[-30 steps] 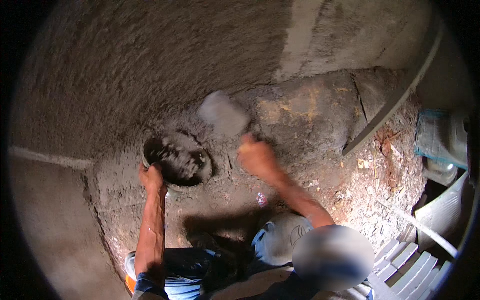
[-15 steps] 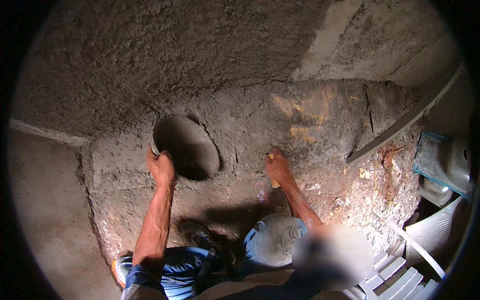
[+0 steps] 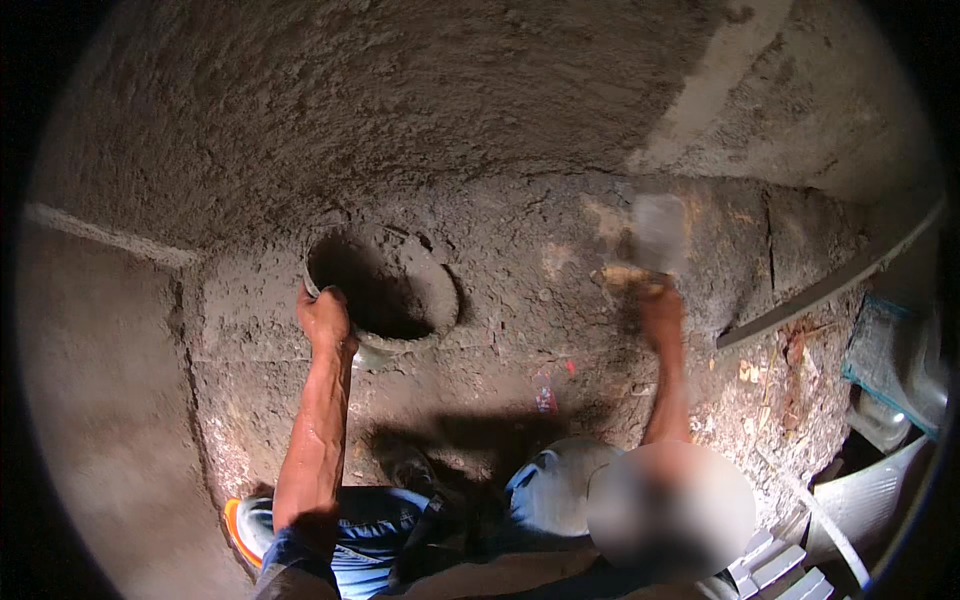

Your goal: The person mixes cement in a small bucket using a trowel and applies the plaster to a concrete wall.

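At the foot of the rough wall (image 3: 420,90), I note the left hand's (image 3: 326,318) grip clamped on the rim of a tilted bucket (image 3: 430,288). The right hand (image 3: 661,312), well apart, appears closed on a blurred trowel (image 3: 658,235) over the stained surface (image 3: 725,250). Step, in my judgement: trowel work; the next move calls for a steady bucket.

Blue jeans (image 3: 382,508) marked by pale streaks are worn with a short dark blue sleeve (image 3: 295,562) on the left and, apparently, a white shoe (image 3: 259,524) edged in bright orange.
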A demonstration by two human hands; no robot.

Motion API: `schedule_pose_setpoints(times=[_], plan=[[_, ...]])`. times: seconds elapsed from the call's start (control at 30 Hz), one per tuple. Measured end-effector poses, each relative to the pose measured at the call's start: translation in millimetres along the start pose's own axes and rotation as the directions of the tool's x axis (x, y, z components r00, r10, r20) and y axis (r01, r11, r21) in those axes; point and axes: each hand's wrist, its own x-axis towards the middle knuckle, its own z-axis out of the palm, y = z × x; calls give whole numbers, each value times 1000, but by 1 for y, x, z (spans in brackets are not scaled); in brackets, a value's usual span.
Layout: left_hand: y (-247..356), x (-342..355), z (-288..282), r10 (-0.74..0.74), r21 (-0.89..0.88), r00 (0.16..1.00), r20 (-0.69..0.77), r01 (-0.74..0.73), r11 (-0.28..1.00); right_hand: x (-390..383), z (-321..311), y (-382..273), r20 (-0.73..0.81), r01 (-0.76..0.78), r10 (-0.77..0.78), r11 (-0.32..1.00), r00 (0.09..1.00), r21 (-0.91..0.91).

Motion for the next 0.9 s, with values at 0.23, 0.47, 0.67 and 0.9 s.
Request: schedule_pose_setpoints(times=[0.23,0.47,0.67,0.9], plan=[[-16,19,19,-25,-96,999,46,29,995,13,66,-46,324,-32,-12,991,946,129],[-25,34,30,114,179,993,-41,-105,978,-16,108,-162,424,116,-206,967,882,227],[-4,7,27,31,-72,997,76,-26,997,-57,71,-219,543,257,-214,967,812,-3],[-27,-22,13,69,501,997,18,-68,863,-81,11,60,99,-227,223,973,970,39]])
